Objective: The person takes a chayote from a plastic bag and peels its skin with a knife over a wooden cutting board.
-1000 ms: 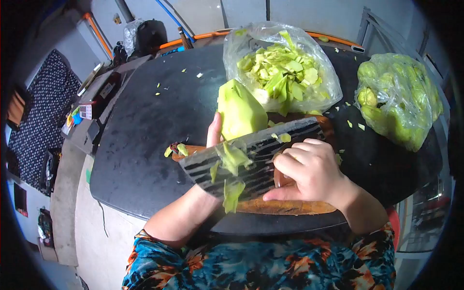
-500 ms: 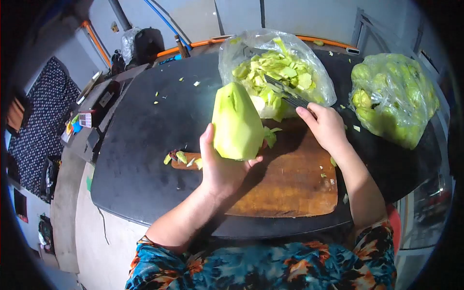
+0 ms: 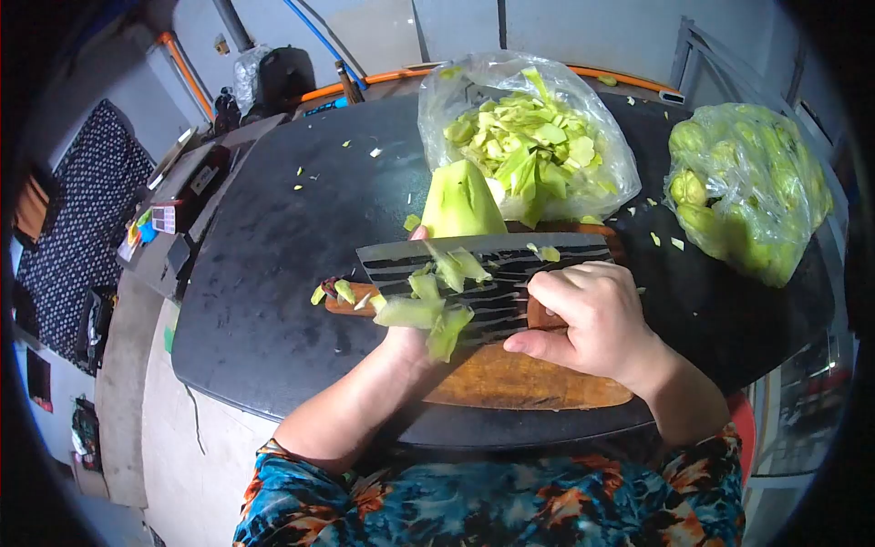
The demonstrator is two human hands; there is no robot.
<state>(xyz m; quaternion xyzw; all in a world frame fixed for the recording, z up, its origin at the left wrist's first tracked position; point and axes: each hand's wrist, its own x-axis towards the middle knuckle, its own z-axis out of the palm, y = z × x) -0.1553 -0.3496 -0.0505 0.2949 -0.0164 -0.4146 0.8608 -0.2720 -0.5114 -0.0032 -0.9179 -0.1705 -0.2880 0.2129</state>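
A peeled pale-green chayote (image 3: 460, 202) is held up over the cutting board (image 3: 538, 378). My left hand (image 3: 406, 346) grips it from below; most of the fingers are hidden behind a blade, with a thumb tip showing at the fruit's side. That blade belongs to a broad cleaver (image 3: 501, 296), held level in front of the fruit's lower part. My right hand (image 3: 597, 314) is closed around its wooden handle. Green peelings (image 3: 424, 312) cling to the blade, some hanging past its lower edge. Whether the edge touches the fruit cannot be seen.
Behind the board, an open clear plastic bag (image 3: 620, 169) holds a heap of peelings (image 3: 529, 137). A second bag (image 3: 747, 191), at the right, is full of whole chayotes. Small scraps (image 3: 344, 292) lie by the board's handle and across the black table (image 3: 264, 264).
The cleaver has come from over the peelings bag to in front of the chayote, its blade now turned broadside with peelings on it. The chayote sits slightly farther right, its lower part covered.
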